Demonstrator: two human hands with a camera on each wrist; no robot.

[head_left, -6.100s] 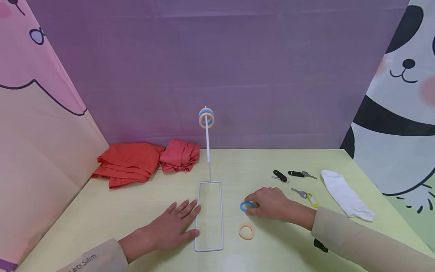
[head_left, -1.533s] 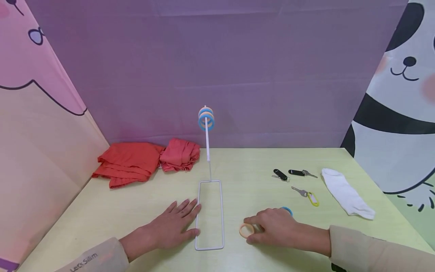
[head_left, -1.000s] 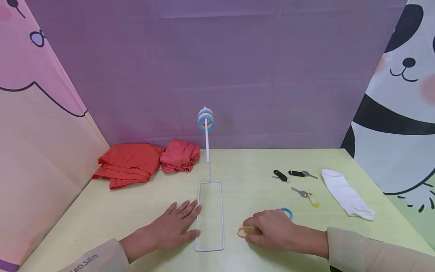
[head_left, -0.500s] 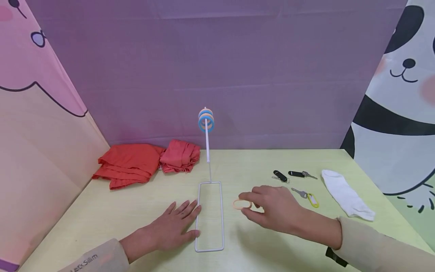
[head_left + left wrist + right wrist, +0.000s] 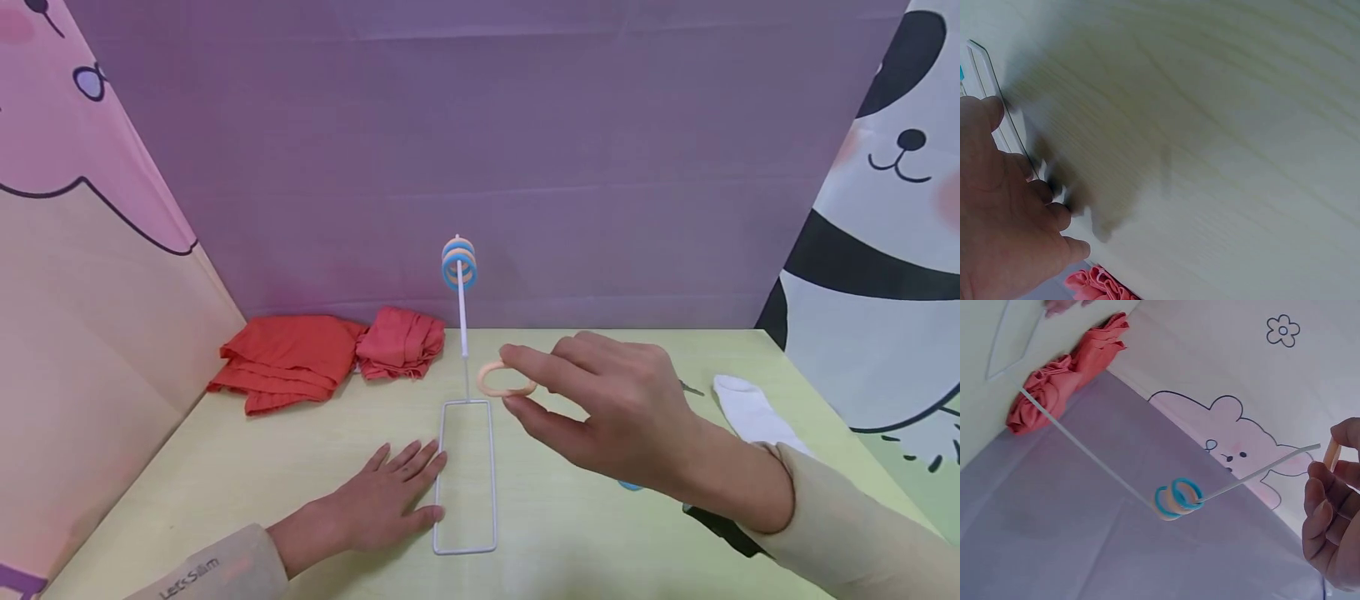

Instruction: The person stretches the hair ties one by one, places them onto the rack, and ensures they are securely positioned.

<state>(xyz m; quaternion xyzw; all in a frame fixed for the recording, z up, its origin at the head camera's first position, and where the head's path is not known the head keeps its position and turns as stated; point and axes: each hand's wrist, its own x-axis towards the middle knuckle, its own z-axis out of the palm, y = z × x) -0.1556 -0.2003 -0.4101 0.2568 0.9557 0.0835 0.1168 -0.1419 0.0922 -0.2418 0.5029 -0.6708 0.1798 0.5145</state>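
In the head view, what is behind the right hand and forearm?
Around the right hand and forearm show a grey tip, probably a key's, a blue sliver, probably a ring's, and part of a white sock. Their covered parts, and anything else there, cannot be seen.

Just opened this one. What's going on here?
A person's right hand pinches a peach ring in the air, near the tip of a white rod but not on it. Blue and peach rings already hang farther back along the rod. The left hand lies palm-down, touching the wire base.
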